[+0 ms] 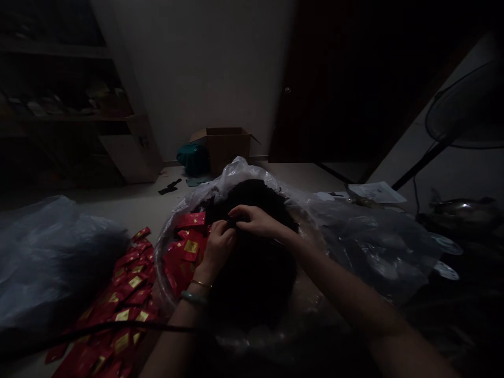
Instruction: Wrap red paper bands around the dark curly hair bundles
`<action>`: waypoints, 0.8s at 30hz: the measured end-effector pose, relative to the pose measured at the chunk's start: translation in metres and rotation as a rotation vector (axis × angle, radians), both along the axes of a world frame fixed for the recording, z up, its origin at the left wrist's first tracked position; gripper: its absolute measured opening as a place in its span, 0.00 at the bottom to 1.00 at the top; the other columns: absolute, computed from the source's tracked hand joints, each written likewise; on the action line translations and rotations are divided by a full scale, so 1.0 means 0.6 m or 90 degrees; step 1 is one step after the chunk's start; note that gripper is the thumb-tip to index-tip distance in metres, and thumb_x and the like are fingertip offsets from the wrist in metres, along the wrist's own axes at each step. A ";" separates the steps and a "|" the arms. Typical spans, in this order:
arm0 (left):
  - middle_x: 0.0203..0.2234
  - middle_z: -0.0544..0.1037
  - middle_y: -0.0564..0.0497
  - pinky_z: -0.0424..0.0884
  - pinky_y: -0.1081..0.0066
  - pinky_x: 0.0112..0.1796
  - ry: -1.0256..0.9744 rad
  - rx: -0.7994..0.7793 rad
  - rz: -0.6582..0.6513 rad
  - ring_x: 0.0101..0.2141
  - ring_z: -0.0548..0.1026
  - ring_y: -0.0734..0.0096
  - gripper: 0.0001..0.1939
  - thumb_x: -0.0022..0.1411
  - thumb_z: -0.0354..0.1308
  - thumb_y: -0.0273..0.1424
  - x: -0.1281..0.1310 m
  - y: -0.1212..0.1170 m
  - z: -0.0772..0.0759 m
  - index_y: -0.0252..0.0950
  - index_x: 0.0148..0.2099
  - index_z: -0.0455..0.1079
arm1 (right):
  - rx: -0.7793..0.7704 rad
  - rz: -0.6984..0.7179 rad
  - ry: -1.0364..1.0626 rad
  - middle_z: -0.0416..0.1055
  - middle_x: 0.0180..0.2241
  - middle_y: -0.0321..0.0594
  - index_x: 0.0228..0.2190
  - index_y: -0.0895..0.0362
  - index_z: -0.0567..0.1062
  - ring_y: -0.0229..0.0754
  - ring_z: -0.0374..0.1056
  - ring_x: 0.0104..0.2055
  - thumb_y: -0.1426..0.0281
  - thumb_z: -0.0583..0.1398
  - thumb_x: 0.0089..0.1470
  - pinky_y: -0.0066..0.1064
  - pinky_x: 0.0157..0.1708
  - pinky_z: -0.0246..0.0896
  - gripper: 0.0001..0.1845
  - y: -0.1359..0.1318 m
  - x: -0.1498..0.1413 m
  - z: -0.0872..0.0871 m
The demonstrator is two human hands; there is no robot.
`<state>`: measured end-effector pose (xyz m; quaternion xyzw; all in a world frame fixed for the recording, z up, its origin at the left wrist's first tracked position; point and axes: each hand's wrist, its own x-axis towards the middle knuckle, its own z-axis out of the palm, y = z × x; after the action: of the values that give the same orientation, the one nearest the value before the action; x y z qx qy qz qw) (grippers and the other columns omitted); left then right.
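Both hands meet above a black heap that looks loose and fibrous and lies inside a clear plastic lining. The fingers of my left hand, with a gold bangle and a green one at the wrist, are bent and pinched together. My right hand pinches close beside it, thumb and forefinger almost touching the left fingertips. Something small and dark sits between the fingertips, too dim to make out. Red packets with gold labels lie left of the heap, inside the same lining.
More red packets are piled on the left, by a large plastic bag. An open cardboard box and a teal bag stand by the wall. Clear plastic and a standing fan are at right. The room is dim.
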<state>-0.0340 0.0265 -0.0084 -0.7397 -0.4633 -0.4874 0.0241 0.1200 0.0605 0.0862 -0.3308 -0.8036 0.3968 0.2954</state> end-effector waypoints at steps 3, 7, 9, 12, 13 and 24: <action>0.36 0.71 0.47 0.66 0.60 0.44 -0.005 0.008 0.015 0.42 0.66 0.62 0.10 0.60 0.51 0.29 0.004 0.000 -0.003 0.40 0.30 0.72 | 0.098 0.005 -0.122 0.74 0.39 0.39 0.37 0.58 0.76 0.40 0.69 0.42 0.79 0.59 0.45 0.31 0.44 0.61 0.15 0.000 0.007 0.002; 0.37 0.72 0.46 0.67 0.60 0.44 0.003 -0.031 -0.025 0.41 0.67 0.62 0.09 0.60 0.52 0.29 0.006 -0.007 -0.002 0.40 0.30 0.73 | 0.181 0.003 -0.305 0.75 0.35 0.40 0.33 0.57 0.79 0.41 0.70 0.38 0.78 0.58 0.48 0.27 0.37 0.60 0.11 -0.001 0.009 0.004; 0.39 0.72 0.46 0.68 0.61 0.43 0.009 -0.051 -0.056 0.42 0.68 0.62 0.08 0.60 0.53 0.30 0.005 -0.015 0.003 0.40 0.31 0.73 | 0.189 0.010 -0.395 0.76 0.32 0.41 0.31 0.57 0.79 0.41 0.70 0.34 0.78 0.58 0.48 0.26 0.32 0.58 0.11 -0.003 0.003 0.008; 0.42 0.71 0.45 0.68 0.63 0.43 0.018 -0.063 -0.087 0.43 0.69 0.63 0.07 0.60 0.54 0.31 -0.002 -0.025 0.011 0.40 0.33 0.73 | 0.175 0.011 -0.463 0.75 0.28 0.42 0.29 0.57 0.80 0.41 0.69 0.29 0.76 0.58 0.48 0.26 0.27 0.54 0.10 -0.007 -0.009 0.016; 0.43 0.71 0.45 0.68 0.63 0.43 0.019 -0.063 -0.088 0.43 0.69 0.63 0.07 0.60 0.53 0.30 -0.005 -0.027 0.012 0.40 0.33 0.73 | 0.171 0.011 -0.459 0.76 0.28 0.42 0.30 0.57 0.80 0.41 0.69 0.29 0.75 0.57 0.49 0.26 0.26 0.53 0.10 -0.010 -0.011 0.020; 0.44 0.69 0.44 0.70 0.65 0.40 0.039 -0.124 -0.099 0.41 0.72 0.65 0.02 0.58 0.55 0.26 -0.008 -0.031 0.017 0.36 0.33 0.68 | 0.208 0.068 -0.668 0.75 0.34 0.48 0.33 0.58 0.78 0.55 0.63 0.46 0.66 0.58 0.53 0.39 0.42 0.55 0.11 -0.053 -0.005 0.032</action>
<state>-0.0390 0.0077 0.0020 -0.7867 -0.4492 -0.4174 -0.0717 0.1167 0.0290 0.1053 -0.3930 -0.9098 0.0629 -0.1178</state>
